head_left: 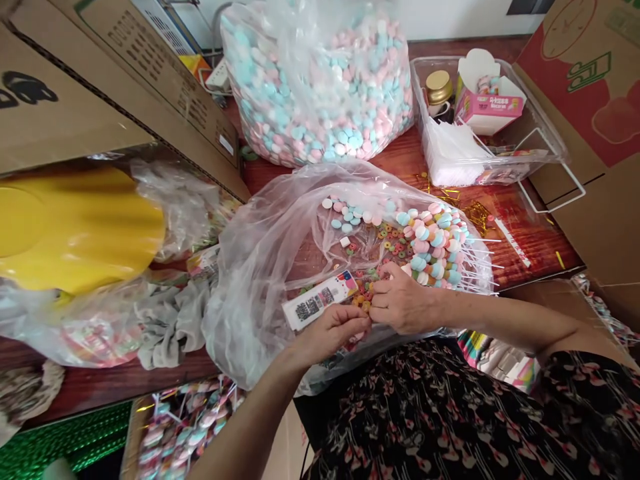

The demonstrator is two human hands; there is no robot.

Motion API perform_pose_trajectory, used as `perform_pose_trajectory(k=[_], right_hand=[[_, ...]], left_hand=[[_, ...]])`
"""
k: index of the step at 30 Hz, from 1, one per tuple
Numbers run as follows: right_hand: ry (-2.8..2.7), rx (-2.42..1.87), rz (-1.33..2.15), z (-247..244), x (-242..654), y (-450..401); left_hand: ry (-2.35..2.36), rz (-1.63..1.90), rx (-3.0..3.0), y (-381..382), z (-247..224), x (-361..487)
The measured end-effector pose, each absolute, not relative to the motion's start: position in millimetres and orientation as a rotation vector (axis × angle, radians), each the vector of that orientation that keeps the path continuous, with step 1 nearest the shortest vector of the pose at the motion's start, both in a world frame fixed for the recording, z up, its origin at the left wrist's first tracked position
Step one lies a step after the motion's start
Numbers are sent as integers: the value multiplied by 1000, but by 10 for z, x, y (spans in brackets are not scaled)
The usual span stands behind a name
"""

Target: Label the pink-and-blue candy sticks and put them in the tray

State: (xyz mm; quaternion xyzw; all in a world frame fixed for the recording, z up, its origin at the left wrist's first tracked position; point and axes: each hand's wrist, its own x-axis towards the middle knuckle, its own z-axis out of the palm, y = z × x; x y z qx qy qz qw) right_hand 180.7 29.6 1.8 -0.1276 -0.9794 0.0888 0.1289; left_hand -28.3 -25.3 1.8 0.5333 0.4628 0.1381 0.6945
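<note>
Rings [361,301] on film [245,267], beside both hands. Probably light, hard, brittle; best taken softly by rims. Left hand [337,325] and right hand [401,300] curled, fingertips close; anything held too hidden to tell. Skewers [435,250] beyond.

A loose black floral-print top [415,413] covers the torso, scattered with small blossoms in coral pink and pale cream-grey. Its right sleeve [590,397] is short and wide, in the same print. Plain black fabric [316,421] shows beside the top, and a thin ring [386,306] circles a finger of the right hand [404,301].
</note>
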Motion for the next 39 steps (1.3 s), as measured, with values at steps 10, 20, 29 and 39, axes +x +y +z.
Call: perform_pose_trajectory(k=[10,20,29,39], right_hand=[[-3230,-971,17,456,1523,1416],[-3452,-1053,-81,192,1231,1905],[-2334,-775,989,566,1312,1003],[-2352,-1345,382,192,1789,815]], left_hand=[[1364,1008,1283,-107,-191,-269],[1098,1181,323,-104,-166,-370],[1183,1360,439,-18,-169,-118],[1323,1559,553,-89,-118,-156]])
